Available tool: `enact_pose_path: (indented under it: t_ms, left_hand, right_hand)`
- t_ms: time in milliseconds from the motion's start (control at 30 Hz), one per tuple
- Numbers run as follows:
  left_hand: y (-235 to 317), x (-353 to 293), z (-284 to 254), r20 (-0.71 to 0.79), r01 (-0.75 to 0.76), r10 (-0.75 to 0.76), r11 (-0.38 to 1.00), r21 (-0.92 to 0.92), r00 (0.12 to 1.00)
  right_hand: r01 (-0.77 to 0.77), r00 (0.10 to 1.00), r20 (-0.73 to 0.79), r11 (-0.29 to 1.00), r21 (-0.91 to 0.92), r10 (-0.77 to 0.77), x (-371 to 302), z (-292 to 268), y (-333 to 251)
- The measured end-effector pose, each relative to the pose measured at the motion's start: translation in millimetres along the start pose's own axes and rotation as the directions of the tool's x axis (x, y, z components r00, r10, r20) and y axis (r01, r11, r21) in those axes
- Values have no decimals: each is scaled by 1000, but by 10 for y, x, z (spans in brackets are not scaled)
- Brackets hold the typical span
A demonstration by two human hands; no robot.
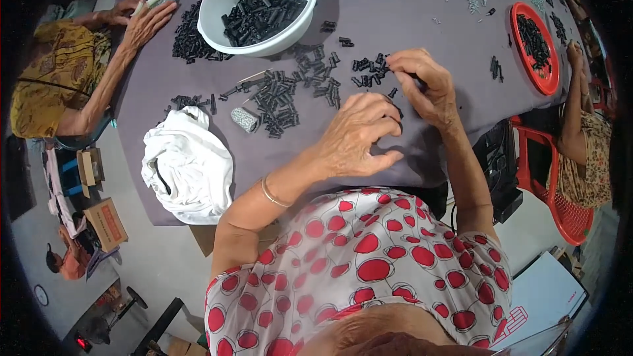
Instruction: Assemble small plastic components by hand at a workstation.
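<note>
My left hand is above the table with its fingers curled and its thumb apart from them. A bit of black shows at its fingertips, too small to make out. My right hand is bent beside it, fingertips at the edge of a small group of black plastic parts. Something dark, seemingly one such part, shows between its fingers and thumb. To the left of my hands spreads a larger pile of black plastic parts, with a short grey speckled cylinder and thin sticks next to it.
A white basin of black parts stands at the back. White cloth lies bunched at the table's left edge. A red tray holds more parts at the right. Other people's hands are at the left; another person sits at the far right.
</note>
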State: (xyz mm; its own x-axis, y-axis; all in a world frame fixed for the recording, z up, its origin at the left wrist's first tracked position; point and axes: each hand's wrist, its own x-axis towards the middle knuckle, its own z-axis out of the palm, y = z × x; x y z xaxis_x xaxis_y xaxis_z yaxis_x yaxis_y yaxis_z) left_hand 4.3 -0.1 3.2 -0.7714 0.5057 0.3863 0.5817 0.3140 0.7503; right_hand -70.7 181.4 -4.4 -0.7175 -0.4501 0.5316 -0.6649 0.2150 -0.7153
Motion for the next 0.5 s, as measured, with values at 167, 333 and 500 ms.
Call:
enact_pose_path:
  t_ms: [167,333,500]
  left_hand:
    - [-36,-20,31,1,-32,32,999,13,999]
    - [-29,-52,67,16,8,-9,998,63,1000]
    - [-77,-99,132,-12,-17,19,992,125,1000]
  right_hand:
    - [50,998,37,998,-47,-48,7,52,-8]
    - [103,982,152,994,43,-108,-12,51,-27]
    - [29,974,218,986,164,-65,110,105,-142]
